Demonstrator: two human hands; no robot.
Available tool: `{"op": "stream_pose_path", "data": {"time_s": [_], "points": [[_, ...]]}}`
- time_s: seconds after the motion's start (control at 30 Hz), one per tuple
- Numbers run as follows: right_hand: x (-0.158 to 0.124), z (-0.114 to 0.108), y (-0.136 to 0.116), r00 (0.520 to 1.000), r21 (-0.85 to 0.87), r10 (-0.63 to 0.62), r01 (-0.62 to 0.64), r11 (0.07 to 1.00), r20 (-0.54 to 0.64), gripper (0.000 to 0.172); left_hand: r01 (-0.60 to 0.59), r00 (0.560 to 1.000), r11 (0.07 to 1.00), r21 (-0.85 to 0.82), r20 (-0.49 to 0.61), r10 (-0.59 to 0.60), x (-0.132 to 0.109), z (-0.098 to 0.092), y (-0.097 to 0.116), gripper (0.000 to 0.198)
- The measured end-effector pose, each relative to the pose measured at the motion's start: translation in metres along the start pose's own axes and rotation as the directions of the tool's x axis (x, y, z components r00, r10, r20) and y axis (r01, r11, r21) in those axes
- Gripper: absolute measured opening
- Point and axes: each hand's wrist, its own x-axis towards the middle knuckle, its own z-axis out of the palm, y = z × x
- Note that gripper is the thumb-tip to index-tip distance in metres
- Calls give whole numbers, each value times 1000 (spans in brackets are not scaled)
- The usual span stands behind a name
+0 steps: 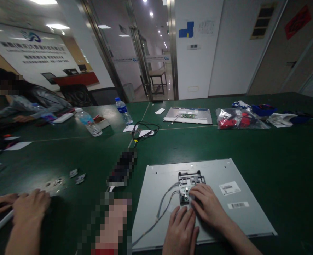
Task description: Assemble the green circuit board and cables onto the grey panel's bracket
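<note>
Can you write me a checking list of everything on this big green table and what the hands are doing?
Surface: green table.
Job's things: grey panel back lying flat, small circuit board on it.
Clutter: two water bottles, second panel, plastic bags, paper slips.
Hands: left hand and right hand rest on the panel by the board, holding nothing.
Cables: grey wires from the board; black cable farther off.
Surroundings: co-worker's hands at left, glass doors behind.

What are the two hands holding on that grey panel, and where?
Nothing is lifted. The right hand presses fingertips on the small circuit board; the left hand rests flat on the grey panel.
</note>
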Motion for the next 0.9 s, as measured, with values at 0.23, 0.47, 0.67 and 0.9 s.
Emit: {"op": "stream_pose_path", "data": {"time_s": [0.23, 0.47, 0.67, 0.9], "points": [[-1, 0, 3, 1000, -17, 16, -16, 1000, 22, 37, -8, 1000, 1000, 1, 7, 8, 1, 1, 0, 29], [-2, 2, 4, 999, -35, 31, -31, 999, -6, 36, 0, 999, 1000, -7, 33, 0, 0, 2, -1, 30], [-2, 5, 7, 999, -45, 34, -34, 998, -9, 30, -11, 999, 1000, -9, 42, 11, 1, 2, -2, 30], [-1, 7, 8, 998, -31, 62, -62, 998, 8, 30, -19, 998, 1000, -12, 67, 19, 0, 1, -3, 32]]}}
